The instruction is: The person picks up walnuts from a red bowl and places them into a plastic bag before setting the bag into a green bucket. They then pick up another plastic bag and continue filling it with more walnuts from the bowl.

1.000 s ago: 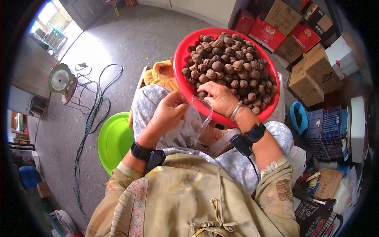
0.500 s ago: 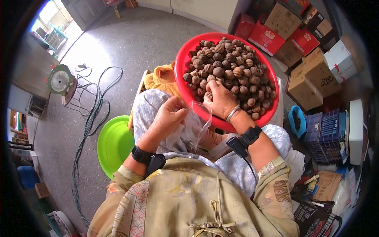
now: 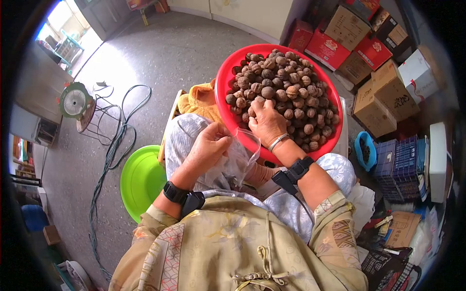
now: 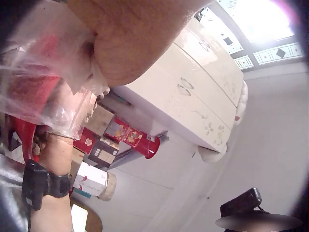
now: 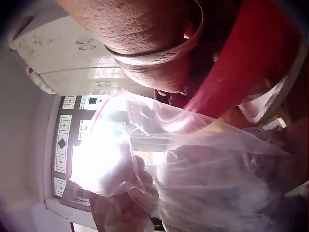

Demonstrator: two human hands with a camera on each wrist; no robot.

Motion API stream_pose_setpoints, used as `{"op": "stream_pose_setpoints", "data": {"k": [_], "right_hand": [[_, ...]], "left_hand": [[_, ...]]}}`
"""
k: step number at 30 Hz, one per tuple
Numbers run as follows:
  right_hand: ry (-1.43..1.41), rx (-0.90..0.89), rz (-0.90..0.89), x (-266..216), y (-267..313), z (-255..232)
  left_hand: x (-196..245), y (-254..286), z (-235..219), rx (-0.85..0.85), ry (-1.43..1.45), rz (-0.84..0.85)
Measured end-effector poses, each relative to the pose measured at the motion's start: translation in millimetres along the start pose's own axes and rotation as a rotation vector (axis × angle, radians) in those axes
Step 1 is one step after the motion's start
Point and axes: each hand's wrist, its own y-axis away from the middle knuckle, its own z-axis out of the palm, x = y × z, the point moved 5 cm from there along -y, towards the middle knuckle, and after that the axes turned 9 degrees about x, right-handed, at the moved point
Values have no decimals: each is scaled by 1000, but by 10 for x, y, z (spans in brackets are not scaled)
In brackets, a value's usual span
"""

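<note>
A heap of brown walnuts (image 3: pixel 301 97) fills a red basin (image 3: pixel 227 109) in front of the person's lap. The right hand (image 3: pixel 268 125) reaches over the near rim, its fingers curled on walnuts at the near left of the heap; the palm hides what lies under it. Beside the basin, the left hand (image 3: pixel 211 145) pinches the edge of a clear plastic bag (image 3: pixel 235 162). This bag hangs between the two hands with its mouth towards the basin. In the right wrist view, a red line runs along the edge of the plastic bag (image 5: pixel 207 179).
On the floor at left sit a green basin (image 3: pixel 141 182), a coiled cable (image 3: pixel 114 140) and a round fan-like device (image 3: pixel 75 101). An orange cloth (image 3: pixel 198 101) lies by the red basin. Stacked cartons (image 3: pixel 376 99), a blue container (image 3: pixel 364 150) and a dark crate (image 3: pixel 398 160) line the right side.
The right hand has turned, and its fingers have gone from the basin's near edge further into the walnuts. The left hand keeps its hold on the bag. Everything sits slightly lower in the head view.
</note>
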Motion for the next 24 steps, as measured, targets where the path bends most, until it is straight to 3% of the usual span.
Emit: {"op": "stream_pose_setpoints", "data": {"k": [3,7,12,17,19,24], "right_hand": [[-85,43,-1,24,-2,-99],[-402,137,5,121,-28,-261],[-736,-38,3,70,42,-584],[-672,-192,-107,-113,202,-772],[-721,-256,-88,-110,246,-729],[-757,-191,61,97,215,-655]], "left_hand": [[-23,-7,0,2,41,10],[11,3,21,-7,48,0],[17,13,61,-8,49,5],[-24,-4,63,9,39,26],[-19,-6,75,8,53,31],[-26,8,92,-28,24,-2]]}}
